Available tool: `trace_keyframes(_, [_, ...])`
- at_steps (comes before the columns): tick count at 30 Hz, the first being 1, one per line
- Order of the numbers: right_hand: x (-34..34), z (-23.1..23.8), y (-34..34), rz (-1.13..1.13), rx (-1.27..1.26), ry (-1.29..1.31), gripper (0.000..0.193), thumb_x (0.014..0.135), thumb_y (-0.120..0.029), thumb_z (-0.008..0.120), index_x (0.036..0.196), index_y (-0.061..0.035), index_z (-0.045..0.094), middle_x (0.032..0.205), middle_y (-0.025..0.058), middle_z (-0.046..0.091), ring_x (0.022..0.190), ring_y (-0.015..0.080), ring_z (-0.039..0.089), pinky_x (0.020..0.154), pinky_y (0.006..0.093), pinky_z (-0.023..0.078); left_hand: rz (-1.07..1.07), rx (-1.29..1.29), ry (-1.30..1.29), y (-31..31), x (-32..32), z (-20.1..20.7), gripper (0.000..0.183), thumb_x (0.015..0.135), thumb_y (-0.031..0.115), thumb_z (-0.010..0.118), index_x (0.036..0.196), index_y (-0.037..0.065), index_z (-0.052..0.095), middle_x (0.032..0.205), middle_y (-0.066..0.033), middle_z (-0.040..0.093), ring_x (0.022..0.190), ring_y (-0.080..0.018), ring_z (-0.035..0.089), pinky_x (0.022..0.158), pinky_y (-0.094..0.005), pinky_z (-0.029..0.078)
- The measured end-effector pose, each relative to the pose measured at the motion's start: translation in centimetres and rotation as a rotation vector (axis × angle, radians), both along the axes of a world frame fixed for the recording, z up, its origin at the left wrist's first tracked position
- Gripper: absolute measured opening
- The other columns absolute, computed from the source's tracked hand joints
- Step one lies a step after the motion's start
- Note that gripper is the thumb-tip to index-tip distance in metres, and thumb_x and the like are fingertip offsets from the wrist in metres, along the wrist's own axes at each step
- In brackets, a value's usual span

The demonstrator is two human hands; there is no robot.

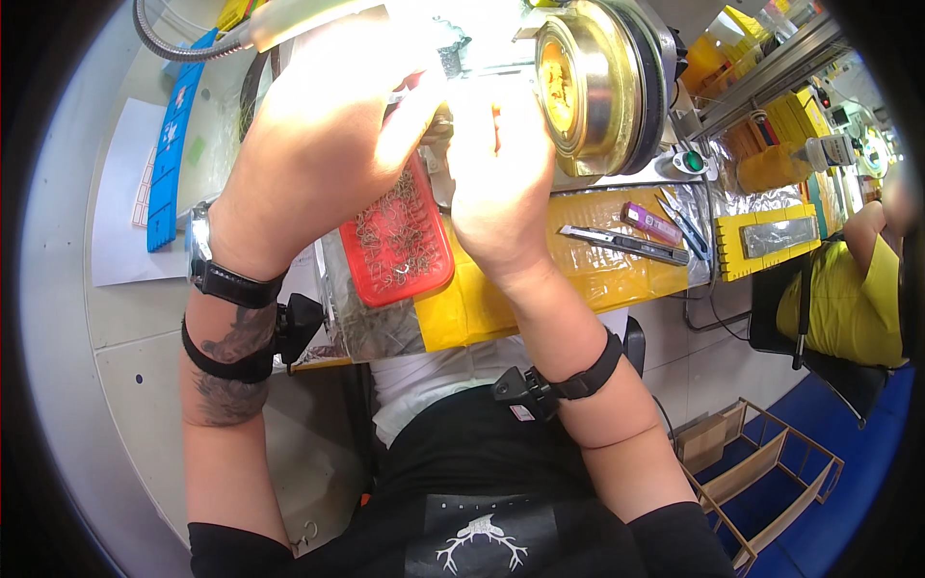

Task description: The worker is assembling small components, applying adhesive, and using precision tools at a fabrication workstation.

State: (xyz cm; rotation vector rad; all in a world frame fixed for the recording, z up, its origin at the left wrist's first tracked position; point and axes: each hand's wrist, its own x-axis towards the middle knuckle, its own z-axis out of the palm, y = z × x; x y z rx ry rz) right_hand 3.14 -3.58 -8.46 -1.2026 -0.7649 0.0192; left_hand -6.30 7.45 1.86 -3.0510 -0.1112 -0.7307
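Note:
My left hand [323, 144], a watch on its wrist, reaches up under a bright lamp. Its fingers are drawn together in a pinch near the fingertips of my right hand [506, 178]. The right fingers are curled and closed too. Glare washes out the fingertips, so whatever they hold cannot be made out. Just right of my right hand is a brass-coloured round machine wheel [593, 87] with yellow material on its face. Below and between the hands sits a red tray [405, 289] full of small thin metal pieces, apparently hooks or rings.
A utility knife [621, 244], a purple lighter-like item [651, 223] and tweezers [686, 229] lie on the yellow bench covering. A green button [692, 162] stands behind them. The gooseneck lamp [308, 21] hangs overhead; a blue strip [176, 144] stands left. At right, a person in yellow [853, 299] sits.

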Motion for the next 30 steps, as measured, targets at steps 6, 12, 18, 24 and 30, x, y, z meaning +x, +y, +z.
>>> trace_keyframes(6, [-0.1,0.2,0.0,-0.010,-0.038,0.016,0.007,0.101,-0.005,0.058,0.098,0.0014,0.055,0.085,0.0111,0.058,0.076,0.0216,0.057,0.071,0.0356,0.048,-0.020,0.122,-0.039,-0.3,0.4,0.2,0.025,0.091,0.013,0.077,0.112,0.000,0.072,0.108,-0.0157,0.071,0.103,-0.0332,0.067,0.094,-0.0389,0.052])
trace_keyframes(12, [0.1,-0.2,0.2,-0.128,-0.047,-0.185,0.007,0.102,-0.005,0.057,0.098,0.0014,0.055,0.085,0.0118,0.058,0.077,0.0229,0.057,0.072,0.0361,0.048,-0.024,0.182,-0.050,-0.1,0.3,0.0,0.026,0.091,0.016,0.077,0.111,0.000,0.072,0.109,-0.0158,0.071,0.103,-0.0334,0.067,0.095,-0.0397,0.052])
trace_keyframes(18, [-0.9,1.2,-0.8,0.060,-0.068,0.215,0.011,0.096,-0.006,0.067,0.094,-0.0008,0.058,0.072,0.0056,0.057,0.062,0.0148,0.053,0.060,0.0319,0.045,0.082,0.123,0.024,-0.5,0.0,0.0,0.027,0.092,0.017,0.076,0.113,0.000,0.072,0.111,-0.0166,0.072,0.104,-0.0346,0.067,0.095,-0.0398,0.052])
trace_keyframes(24, [-1.3,1.5,-1.4,0.051,-0.139,0.200,0.017,0.089,-0.005,0.074,0.081,-0.0008,0.059,0.056,0.0022,0.051,0.049,0.0134,0.049,0.050,0.0319,0.041,-0.041,0.213,-0.009,0.0,0.4,0.4,0.029,0.092,0.018,0.076,0.114,-0.001,0.074,0.111,-0.0176,0.072,0.103,-0.0350,0.067,0.095,-0.0397,0.052])
trace_keyframes(30, [-1.3,1.9,-1.2,-0.107,-0.159,-0.022,0.017,0.086,-0.002,0.071,0.077,0.0014,0.058,0.054,0.0069,0.052,0.045,0.0181,0.050,0.049,0.0347,0.040,-0.009,0.200,0.010,0.0,0.4,0.4,0.030,0.092,0.018,0.076,0.114,-0.001,0.074,0.108,-0.0176,0.072,0.102,-0.0340,0.067,0.093,-0.0387,0.053])
